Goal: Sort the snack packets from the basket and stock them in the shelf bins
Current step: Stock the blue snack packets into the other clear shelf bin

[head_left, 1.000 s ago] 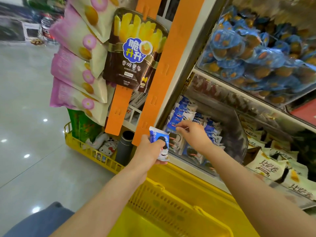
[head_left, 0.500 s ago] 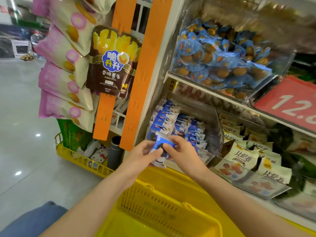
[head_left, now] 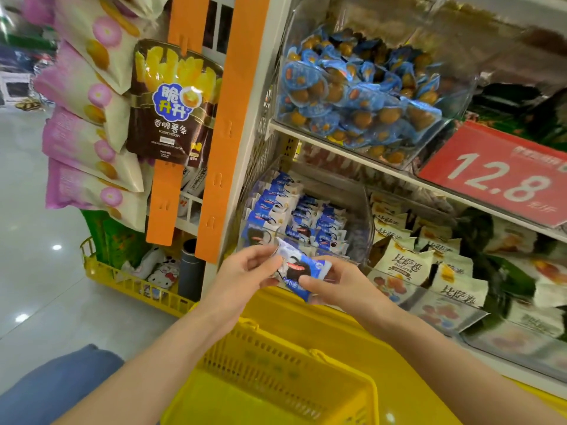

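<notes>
A blue-and-white snack packet (head_left: 299, 268) with a dark biscuit picture is held between both hands, just in front of a clear shelf bin (head_left: 357, 216). My left hand (head_left: 242, 273) pinches its left end. My right hand (head_left: 340, 282) grips its right end from below. The bin holds several rows of matching blue-and-white packets (head_left: 288, 210). Below my forearms sits the yellow plastic basket (head_left: 276, 369); its inside looks mostly bare from this angle.
Right of that bin, another bin holds cream-and-green packets (head_left: 405, 265). Above hangs a bin of blue-wrapped round snacks (head_left: 356, 90) and a red price sign (head_left: 503, 173). Orange hanging strips (head_left: 225, 133) carry bags at left. A yellow floor rack (head_left: 132, 286) stands by the shelf end.
My right hand left the bin and joined my left hand on the packet. The packet turned from upright to lying sideways between both hands, and the view shifted left and up.
</notes>
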`<state>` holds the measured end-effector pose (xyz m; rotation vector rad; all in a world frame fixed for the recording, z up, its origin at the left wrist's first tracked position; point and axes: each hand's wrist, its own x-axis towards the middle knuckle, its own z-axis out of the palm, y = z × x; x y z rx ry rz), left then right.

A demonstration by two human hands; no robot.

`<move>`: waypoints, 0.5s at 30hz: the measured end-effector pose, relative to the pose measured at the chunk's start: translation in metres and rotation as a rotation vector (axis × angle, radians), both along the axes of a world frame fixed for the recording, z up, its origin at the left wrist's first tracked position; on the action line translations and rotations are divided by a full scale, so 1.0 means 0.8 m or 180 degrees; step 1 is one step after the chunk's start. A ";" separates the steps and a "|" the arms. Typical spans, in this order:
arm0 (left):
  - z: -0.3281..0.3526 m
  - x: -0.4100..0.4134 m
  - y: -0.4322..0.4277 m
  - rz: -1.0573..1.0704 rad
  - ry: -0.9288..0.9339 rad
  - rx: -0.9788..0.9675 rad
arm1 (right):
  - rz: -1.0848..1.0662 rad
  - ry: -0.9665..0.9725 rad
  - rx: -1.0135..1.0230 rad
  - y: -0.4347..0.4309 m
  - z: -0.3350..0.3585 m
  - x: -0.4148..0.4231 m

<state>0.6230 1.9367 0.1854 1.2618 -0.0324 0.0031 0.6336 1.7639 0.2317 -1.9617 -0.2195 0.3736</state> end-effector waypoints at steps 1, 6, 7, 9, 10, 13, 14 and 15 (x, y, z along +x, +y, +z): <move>0.000 0.001 -0.002 0.0011 -0.0057 0.0080 | 0.0040 -0.0026 -0.0077 -0.003 -0.001 -0.002; 0.008 0.010 -0.010 -0.0032 -0.0317 0.0314 | 0.0134 -0.0396 -0.0349 -0.013 0.005 0.004; 0.011 0.013 -0.011 -0.0039 -0.0421 0.0427 | 0.0218 -0.0458 -0.0471 -0.014 0.007 0.008; 0.021 0.019 -0.012 -0.0123 -0.0684 0.0759 | 0.0418 -0.0622 -0.0637 -0.012 0.010 0.014; 0.026 0.022 -0.014 -0.0168 -0.0778 0.0876 | 0.0506 -0.0677 -0.0634 -0.010 0.011 0.016; 0.027 0.036 -0.018 -0.0145 -0.0664 0.0820 | 0.0435 -0.0760 -0.0427 -0.005 0.014 0.030; 0.024 0.041 -0.019 -0.0136 -0.0498 0.0781 | 0.0226 -0.0750 -0.0261 -0.005 0.014 0.037; 0.021 0.045 -0.019 -0.0148 -0.0331 0.0788 | -0.0024 -0.0712 -0.0112 -0.006 0.014 0.044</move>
